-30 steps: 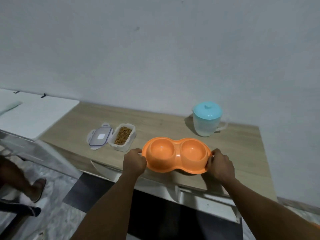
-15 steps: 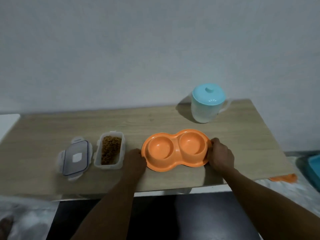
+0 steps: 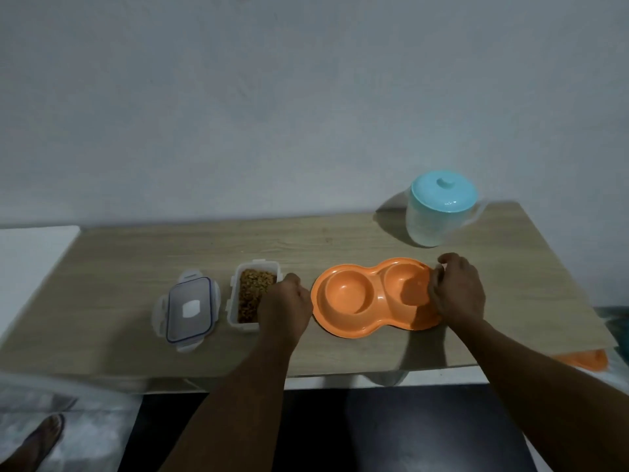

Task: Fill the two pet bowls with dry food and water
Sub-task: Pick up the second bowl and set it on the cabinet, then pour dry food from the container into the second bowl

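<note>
Fingers (image 3: 294, 284) of left hand (image 3: 284, 308) loosely curled, empty, beside orange double bowl (image 3: 340, 330); right hand (image 3: 457, 291) grip unclear. Next: lift kibble container (image 3: 258, 265) low, pour slowly.

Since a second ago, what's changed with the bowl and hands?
Both hands appear to have let go of the orange double bowl, resting on the table: left hand drawn back beside it, right hand lifted over its right end. Food container, lid, jug unmoved.
</note>
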The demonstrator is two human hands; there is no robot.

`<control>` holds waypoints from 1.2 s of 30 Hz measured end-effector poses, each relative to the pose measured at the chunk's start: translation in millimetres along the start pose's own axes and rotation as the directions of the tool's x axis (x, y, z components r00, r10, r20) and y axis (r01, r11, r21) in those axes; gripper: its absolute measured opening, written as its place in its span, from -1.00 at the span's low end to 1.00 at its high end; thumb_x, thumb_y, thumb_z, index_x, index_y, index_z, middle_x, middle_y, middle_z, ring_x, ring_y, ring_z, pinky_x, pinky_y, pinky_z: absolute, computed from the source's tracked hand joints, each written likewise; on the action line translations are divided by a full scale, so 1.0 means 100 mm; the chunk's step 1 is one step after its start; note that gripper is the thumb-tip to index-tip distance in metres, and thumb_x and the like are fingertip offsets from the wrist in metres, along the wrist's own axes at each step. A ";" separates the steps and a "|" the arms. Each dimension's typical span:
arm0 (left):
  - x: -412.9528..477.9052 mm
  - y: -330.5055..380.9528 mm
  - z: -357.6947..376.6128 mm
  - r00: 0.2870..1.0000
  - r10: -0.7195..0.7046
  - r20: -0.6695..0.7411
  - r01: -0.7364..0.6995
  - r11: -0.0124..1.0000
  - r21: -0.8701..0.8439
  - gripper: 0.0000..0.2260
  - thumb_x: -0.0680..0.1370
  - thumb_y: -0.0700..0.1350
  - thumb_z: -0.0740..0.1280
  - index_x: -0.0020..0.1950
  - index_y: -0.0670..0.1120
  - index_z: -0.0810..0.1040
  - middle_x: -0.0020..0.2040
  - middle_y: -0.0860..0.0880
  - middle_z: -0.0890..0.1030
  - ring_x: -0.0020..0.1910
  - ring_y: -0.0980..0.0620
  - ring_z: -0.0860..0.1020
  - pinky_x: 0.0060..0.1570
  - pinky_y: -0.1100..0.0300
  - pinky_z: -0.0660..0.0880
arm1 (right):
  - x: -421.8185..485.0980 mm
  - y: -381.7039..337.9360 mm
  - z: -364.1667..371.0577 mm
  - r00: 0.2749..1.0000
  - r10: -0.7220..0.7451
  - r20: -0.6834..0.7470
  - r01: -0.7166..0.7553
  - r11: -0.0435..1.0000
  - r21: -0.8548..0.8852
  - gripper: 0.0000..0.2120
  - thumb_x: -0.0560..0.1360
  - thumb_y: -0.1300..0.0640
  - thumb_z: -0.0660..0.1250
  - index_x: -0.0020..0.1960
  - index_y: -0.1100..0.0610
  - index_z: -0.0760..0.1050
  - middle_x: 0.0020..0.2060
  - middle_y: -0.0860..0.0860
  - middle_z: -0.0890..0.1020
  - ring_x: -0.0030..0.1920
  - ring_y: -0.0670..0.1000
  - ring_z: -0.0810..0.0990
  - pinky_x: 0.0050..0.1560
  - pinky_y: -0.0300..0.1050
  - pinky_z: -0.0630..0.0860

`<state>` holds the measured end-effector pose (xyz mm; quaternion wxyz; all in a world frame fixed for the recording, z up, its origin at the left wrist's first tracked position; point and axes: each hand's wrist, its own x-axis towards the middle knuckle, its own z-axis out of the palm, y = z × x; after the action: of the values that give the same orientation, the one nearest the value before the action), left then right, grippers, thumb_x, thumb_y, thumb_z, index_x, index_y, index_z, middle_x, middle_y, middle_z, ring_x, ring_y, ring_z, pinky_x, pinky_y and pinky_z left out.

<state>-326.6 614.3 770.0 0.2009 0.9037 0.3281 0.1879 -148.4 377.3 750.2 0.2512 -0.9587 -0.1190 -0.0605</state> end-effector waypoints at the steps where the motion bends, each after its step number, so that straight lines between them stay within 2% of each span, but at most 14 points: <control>1: 0.05 -0.04 -0.09 0.998 0.035 -0.061 -0.034 0.999 0.020 -0.93 0.48 -0.25 0.37 -0.17 -0.20 0.63 -0.36 -0.14 0.63 -0.38 -0.11 0.61 -0.42 0.19 0.46 | 0.03 -0.16 -0.01 0.999 -0.044 -0.015 0.045 0.998 0.043 -0.76 0.61 0.13 0.23 0.21 0.22 0.50 0.07 0.21 0.61 0.07 0.24 0.58 0.00 0.10 0.53; 3: 0.17 -0.15 -0.28 0.989 0.048 -0.141 -0.041 0.998 0.052 -0.96 0.47 -0.24 0.40 -0.17 -0.17 0.64 -0.33 -0.14 0.63 -0.35 -0.16 0.60 -0.35 0.21 0.37 | 0.04 -0.54 0.01 0.994 -0.110 -0.014 0.111 0.984 0.141 -0.82 0.60 0.14 0.25 0.14 0.18 0.51 -0.02 0.17 0.62 -0.03 0.21 0.60 -0.07 0.05 0.51; 8: 0.39 -0.70 -0.51 0.970 -0.207 -0.127 0.210 0.978 0.006 -0.84 0.55 -0.09 0.31 0.04 -0.14 0.59 -0.09 -0.18 0.62 -0.07 -0.22 0.59 -0.20 0.11 0.38 | -0.26 -1.47 0.34 0.971 -0.217 0.101 0.170 0.922 0.347 -0.87 0.57 0.15 0.26 0.05 0.13 0.56 -0.12 0.09 0.67 -0.09 0.13 0.62 -0.13 -0.07 0.43; 11: 0.42 -0.92 -0.57 0.932 -0.360 -0.031 0.358 0.932 -0.056 -0.72 0.58 -0.10 0.29 0.23 -0.20 0.55 0.12 -0.23 0.62 0.14 -0.25 0.57 0.04 0.02 0.47 | -0.59 -1.85 0.63 0.945 -0.221 0.240 0.084 0.876 0.476 -0.87 0.58 0.15 0.25 0.00 0.13 0.56 -0.16 0.07 0.67 -0.11 0.12 0.62 -0.13 -0.06 0.45; 13: 0.45 -1.04 -0.58 0.891 -0.447 0.074 0.452 0.888 -0.079 -0.70 0.62 -0.11 0.25 0.26 -0.24 0.55 0.13 -0.21 0.62 0.20 -0.24 0.56 0.09 0.05 0.45 | -0.77 -2.04 0.77 0.927 -0.162 0.338 -0.039 0.855 0.517 -0.84 0.60 0.10 0.22 0.00 0.11 0.56 -0.13 0.05 0.67 -0.09 0.09 0.62 -0.06 -0.01 0.53; 16: 0.44 -1.14 -0.60 0.892 -0.401 0.207 0.424 0.902 -0.079 -0.72 0.64 -0.16 0.19 0.10 -0.29 0.64 -0.02 -0.17 0.65 0.10 -0.24 0.60 0.04 0.02 0.50 | -0.91 -2.21 0.95 0.875 -0.066 0.479 -0.195 0.858 0.476 -0.78 0.64 0.07 0.18 0.06 0.14 0.57 -0.03 0.07 0.67 0.01 0.09 0.61 0.08 0.04 0.55; 19: 0.40 -1.19 -0.60 0.902 -0.373 0.218 0.403 0.908 -0.117 -0.71 0.62 -0.18 0.21 -0.09 -0.30 0.66 -0.10 -0.20 0.66 -0.05 -0.19 0.61 -0.10 0.07 0.44 | -0.95 -2.29 1.05 0.817 -0.008 0.577 -0.322 0.824 0.467 -0.74 0.66 0.06 0.16 0.13 0.15 0.58 0.05 0.09 0.67 0.08 0.10 0.62 0.18 0.11 0.55; 21: 0.40 -1.23 -0.57 0.912 -0.356 0.204 0.385 0.914 -0.126 -0.73 0.59 -0.19 0.25 -0.20 -0.28 0.65 -0.21 -0.19 0.63 -0.19 -0.11 0.56 -0.19 0.09 0.39 | -0.94 -2.29 1.08 0.805 0.019 0.592 -0.365 0.803 0.470 -0.74 0.66 0.06 0.17 0.14 0.14 0.58 0.06 0.08 0.67 0.08 0.09 0.62 0.21 0.16 0.55; 23: 0.41 -1.26 -0.53 0.911 -0.348 0.220 0.390 0.901 -0.189 -0.74 0.54 -0.19 0.29 -0.27 -0.31 0.61 -0.28 -0.26 0.61 -0.31 -0.07 0.53 -0.23 0.00 0.51 | -0.92 -2.29 1.07 0.797 0.021 0.604 -0.386 0.786 0.482 -0.77 0.64 0.11 0.19 0.16 0.12 0.58 0.07 0.06 0.66 0.10 0.09 0.62 0.22 0.18 0.56; 26: 0.44 -1.24 -0.51 0.886 -0.383 0.261 0.451 0.842 -0.295 -0.78 0.49 -0.08 0.42 -0.28 -0.19 0.66 -0.32 -0.18 0.68 -0.34 -0.10 0.65 -0.23 -0.05 0.64 | -0.88 -2.29 0.99 0.796 0.010 0.605 -0.400 0.760 0.513 -0.76 0.62 0.17 0.20 0.20 0.09 0.57 0.09 0.04 0.65 0.11 0.08 0.61 0.22 0.19 0.58; 28: 0.49 -1.18 -0.54 0.860 -0.426 0.281 0.505 0.788 -0.351 -0.82 0.40 0.02 0.47 -0.25 -0.09 0.70 -0.32 -0.06 0.70 -0.30 -0.11 0.70 -0.19 -0.09 0.67 | -0.85 -2.30 0.89 0.808 -0.006 0.589 -0.394 0.738 0.548 -0.76 0.62 0.19 0.20 0.21 0.09 0.57 0.10 0.04 0.66 0.11 0.08 0.62 0.20 0.19 0.59; 30: 0.56 -1.07 -0.59 0.848 -0.440 0.295 0.527 0.756 -0.388 -0.80 0.35 0.05 0.48 -0.24 -0.08 0.70 -0.33 -0.03 0.71 -0.28 -0.09 0.71 -0.16 -0.09 0.67 | -0.79 -2.30 0.76 0.832 -0.018 0.555 -0.383 0.704 0.598 -0.75 0.60 0.19 0.20 0.18 0.05 0.58 0.09 0.04 0.67 0.09 0.09 0.64 0.16 0.23 0.60; 33: 0.64 -0.69 -0.81 0.862 -0.425 0.277 0.507 0.735 -0.449 -0.86 0.41 -0.07 0.49 -0.27 -0.12 0.70 -0.35 -0.05 0.70 -0.35 -0.06 0.70 -0.20 -0.07 0.68 | -0.69 -2.28 0.46 0.837 -0.024 0.546 -0.432 0.583 0.688 -0.78 0.61 0.14 0.21 0.14 -0.05 0.58 0.09 0.08 0.67 0.06 0.16 0.66 0.01 0.29 0.66; 36: 0.64 -0.25 -0.94 0.854 -0.426 0.297 0.517 0.643 -0.565 -0.91 0.45 -0.18 0.51 -0.19 -0.21 0.69 -0.26 -0.16 0.71 -0.36 -0.10 0.70 -0.26 -0.09 0.68 | -0.56 -2.20 0.11 0.842 -0.031 0.538 -0.467 0.456 0.758 -0.76 0.63 0.08 0.21 0.22 -0.07 0.57 0.13 0.09 0.66 0.10 0.18 0.67 -0.05 0.32 0.66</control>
<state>-338.2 697.7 851.4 0.5536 0.6771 0.4561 0.1647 -258.6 558.0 833.5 0.6674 -0.6870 -0.0617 0.2809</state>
